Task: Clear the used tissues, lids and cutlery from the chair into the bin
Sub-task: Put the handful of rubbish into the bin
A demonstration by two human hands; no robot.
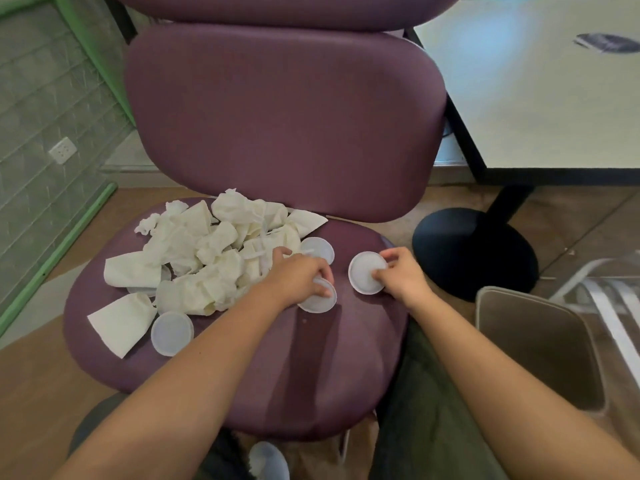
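A purple chair seat (311, 358) carries a heap of crumpled white tissues (207, 258) on its left half, with thin white plastic cutlery (259, 252) partly buried in it. Round translucent lids lie around the heap: one at the front left (172, 333), one behind my left hand (320, 247). My left hand (298, 277) pinches a lid (318, 301) at the seat's middle. My right hand (401, 275) pinches another lid (363, 271) by its right rim. The bin (540, 344), lined in brown, stands open at the right of the chair.
The chair's purple backrest (284, 116) rises behind the seat. A white table (540, 81) with a black round base (474, 251) stands at the right. A clear plastic chair (609, 299) is beside the bin. Another lid (268, 460) lies low under the seat's front edge.
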